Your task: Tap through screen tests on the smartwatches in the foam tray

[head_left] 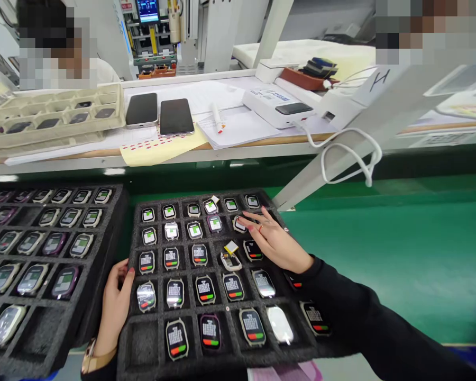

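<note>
In front of me lies a dark foam tray with rows of smartwatches in its compartments. My left hand is closed around the tray's left edge, thumb on the rim. Over the upper right part reaches my right hand, fingers stretched out and the tips on a smartwatch in the second row. Many screens are lit, some with green and white blocks, others with text above red and green bars. One opened watch case has a yellow-edged battery sticking out. My right forearm partly covers the right-hand column.
Another foam tray of watches stands to the left. Along the shelf are a cream plastic tray, two phones, papers, a marker and a white box. A slanted post with a white cable rises at right; people sit beyond.
</note>
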Available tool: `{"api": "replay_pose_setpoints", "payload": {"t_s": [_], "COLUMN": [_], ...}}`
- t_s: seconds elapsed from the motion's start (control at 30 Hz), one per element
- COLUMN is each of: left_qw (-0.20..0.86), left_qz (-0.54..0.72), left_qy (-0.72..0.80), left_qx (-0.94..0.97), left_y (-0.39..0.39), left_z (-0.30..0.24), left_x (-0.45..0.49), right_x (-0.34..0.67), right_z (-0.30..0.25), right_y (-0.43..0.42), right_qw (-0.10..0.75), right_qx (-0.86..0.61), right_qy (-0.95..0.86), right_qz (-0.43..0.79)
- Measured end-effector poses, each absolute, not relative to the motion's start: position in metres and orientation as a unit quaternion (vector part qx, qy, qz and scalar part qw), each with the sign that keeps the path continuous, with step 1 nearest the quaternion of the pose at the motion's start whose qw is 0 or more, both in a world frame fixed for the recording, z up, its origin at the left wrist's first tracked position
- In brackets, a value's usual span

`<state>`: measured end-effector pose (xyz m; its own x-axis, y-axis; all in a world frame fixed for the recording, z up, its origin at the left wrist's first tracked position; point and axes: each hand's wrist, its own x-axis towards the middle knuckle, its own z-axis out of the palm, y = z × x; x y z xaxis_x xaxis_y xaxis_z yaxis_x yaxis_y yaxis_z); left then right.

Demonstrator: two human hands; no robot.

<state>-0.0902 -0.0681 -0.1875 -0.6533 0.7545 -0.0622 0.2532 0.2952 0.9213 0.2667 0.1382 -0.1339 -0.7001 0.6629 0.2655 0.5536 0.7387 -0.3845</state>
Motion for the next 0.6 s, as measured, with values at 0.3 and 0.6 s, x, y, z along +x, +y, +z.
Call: {"api": "replay_pose_setpoints", "payload": {"t_s": [0.3, 0.6], "left_qw": [0.252, 0.255], "left_qz": [0.491, 0.498], "left_qy": [0.765, 0.758], "left_qx": [0.331, 0.333], "left_y": [-0.07, -0.07], "left_z": [-0.187, -0.189], "left_x": [-0.092, -0.09], "right_x": [0.265, 0.239], "right_z": [-0.134, -0.117], "right_y": [0.141, 0.13], "right_qw": [0.178, 0.179], "right_qx": [-0.334, -0.274], "right_qy": [-0.917, -0.929], "right_qz": [0.127, 0.17]}}
